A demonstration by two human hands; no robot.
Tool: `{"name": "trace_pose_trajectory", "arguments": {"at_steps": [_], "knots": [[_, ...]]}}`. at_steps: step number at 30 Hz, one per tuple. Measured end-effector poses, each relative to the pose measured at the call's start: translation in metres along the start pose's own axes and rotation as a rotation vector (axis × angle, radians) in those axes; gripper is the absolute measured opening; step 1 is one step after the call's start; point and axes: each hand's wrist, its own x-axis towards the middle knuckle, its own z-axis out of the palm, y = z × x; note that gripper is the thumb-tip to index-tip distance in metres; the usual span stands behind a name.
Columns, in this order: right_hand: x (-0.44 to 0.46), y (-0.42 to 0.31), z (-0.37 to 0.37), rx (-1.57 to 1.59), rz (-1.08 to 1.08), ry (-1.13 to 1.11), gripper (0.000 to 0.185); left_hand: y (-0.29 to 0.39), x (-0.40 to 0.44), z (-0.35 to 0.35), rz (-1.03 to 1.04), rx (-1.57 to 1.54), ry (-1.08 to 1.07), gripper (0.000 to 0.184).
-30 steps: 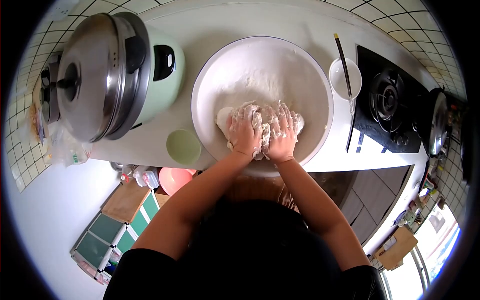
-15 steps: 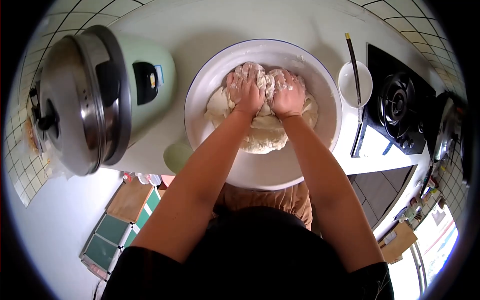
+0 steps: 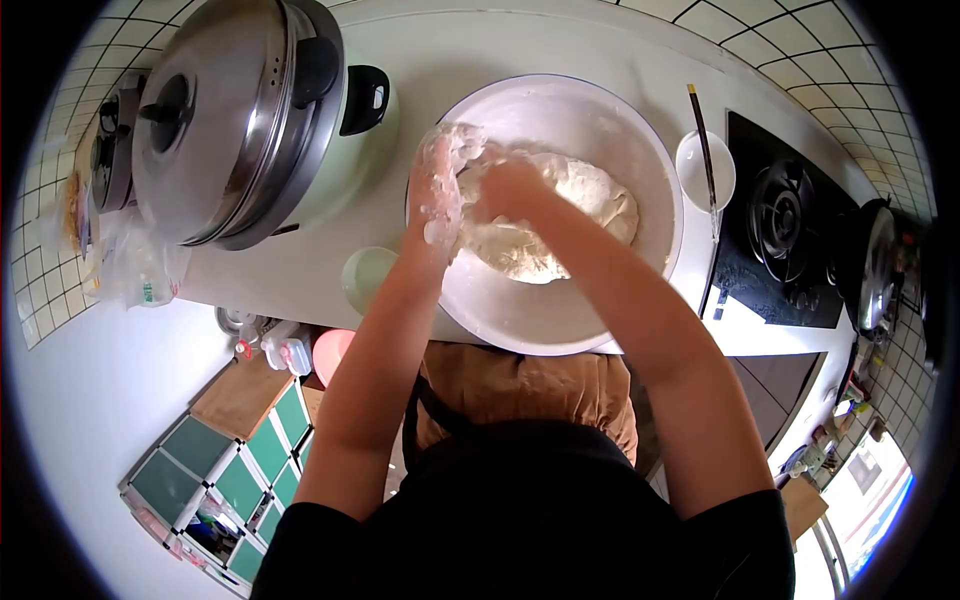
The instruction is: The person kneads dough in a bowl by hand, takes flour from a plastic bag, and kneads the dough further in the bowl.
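Note:
A lump of pale dough [image 3: 590,195] lies in a large white basin [image 3: 550,325] with a thin blue rim. My left hand [image 3: 442,185], coated with sticky dough and flour, is at the basin's left side, by the dough's edge. Close beside it, over the dough's left part, is my right hand [image 3: 508,188], turned toward the left one. Both hands are smeared by motion, so I cannot make out how their fingers are bent or whether the hands touch each other.
On the left stands a big pale-green cooker [image 3: 360,160] with a steel lid [image 3: 215,110]. A small green bowl [image 3: 368,275] sits by my left forearm. To the right are a white bowl [image 3: 718,165], chopsticks [image 3: 703,135] across it, and a black gas stove [image 3: 785,220].
Both hands have come off the dough's middle and moved left, drawing together. The dough is now more in view, as a rounder lump. The camera view has shifted, too.

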Motion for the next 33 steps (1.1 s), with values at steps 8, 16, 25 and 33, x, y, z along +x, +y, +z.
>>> {"name": "trace_pose_trajectory", "arguments": {"at_steps": [8,16,25,33], "knots": [[-0.027,0.001,0.038,0.249,-0.127,0.379,0.053,-0.024,-0.030,-0.001,0.185,0.321,0.204,0.032],[-0.178,0.075,0.073,0.424,-0.129,0.696,0.044,-0.054,-0.048,0.067,0.187,0.970,-0.106,0.033],[-0.162,0.060,0.064,0.377,-0.054,1.009,0.036,-0.095,-0.062,0.113,0.411,1.326,-0.742,0.045],[-0.066,0.058,0.060,0.332,-0.069,1.028,0.040,-0.117,-0.017,0.059,0.491,1.224,-0.724,0.050]]}}
